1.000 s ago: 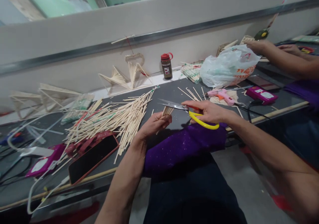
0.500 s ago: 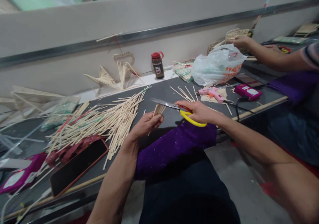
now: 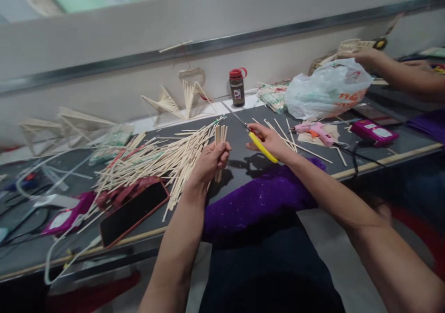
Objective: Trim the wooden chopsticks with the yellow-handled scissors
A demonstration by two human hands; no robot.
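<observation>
A small bundle of short wooden sticks [image 3: 220, 134] stands nearly upright in my left hand [image 3: 213, 157], whose fingers are closed round it. My right hand [image 3: 268, 141] grips scissors [image 3: 262, 147] with yellow and red handles, their blades pointing up and away, apart from the bundle. Left of my left hand, a large loose pile of wooden sticks [image 3: 163, 157] covers the table. Under my forearms a purple cloth [image 3: 257, 197] lies across my lap and the table edge. A few loose sticks [image 3: 278, 130] lie beyond my right hand.
A pink glue gun [image 3: 318, 130], a magenta box [image 3: 373, 132] and a white plastic bag [image 3: 327, 90] are at right. A bottle [image 3: 237, 88] stands by the wall near stick models [image 3: 163, 102]. A phone [image 3: 134, 215] lies front left. Another person's arm [image 3: 396, 69] reaches in.
My right hand has turned the scissors more upright and away from the bundle. The sticks in my left hand now stand straighter. The whole view has shifted, moving the scene rightward.
</observation>
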